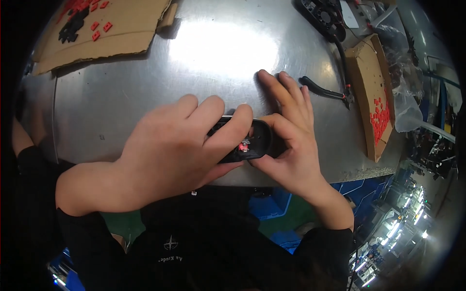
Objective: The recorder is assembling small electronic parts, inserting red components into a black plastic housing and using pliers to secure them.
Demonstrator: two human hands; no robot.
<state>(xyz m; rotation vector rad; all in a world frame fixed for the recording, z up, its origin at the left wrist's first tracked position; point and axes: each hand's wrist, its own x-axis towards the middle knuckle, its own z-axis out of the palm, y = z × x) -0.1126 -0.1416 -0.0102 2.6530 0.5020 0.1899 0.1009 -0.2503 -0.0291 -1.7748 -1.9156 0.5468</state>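
Note:
Between my hands, over the near part of the metal table, is a black oval plastic housing (262, 138) with its hollow side up. Inside it sits a small red part (244, 146) with shiny metal bits. My left hand (177, 140) is closed around the left end, its index finger bent over the opening and its thumb below the near rim. That hand hides much of the left end. Thumb and index finger of my right hand (297, 138) pinch the right end, while its other fingers stretch away over the table.
Red and black small pieces lie on a cardboard sheet (104, 53) at far left. On the right stand a cardboard tray (369, 82) of red pieces, black-handled pliers (326, 92) and a black fan-like device (325, 17). Another person's arm (20, 138) shows at the left edge.

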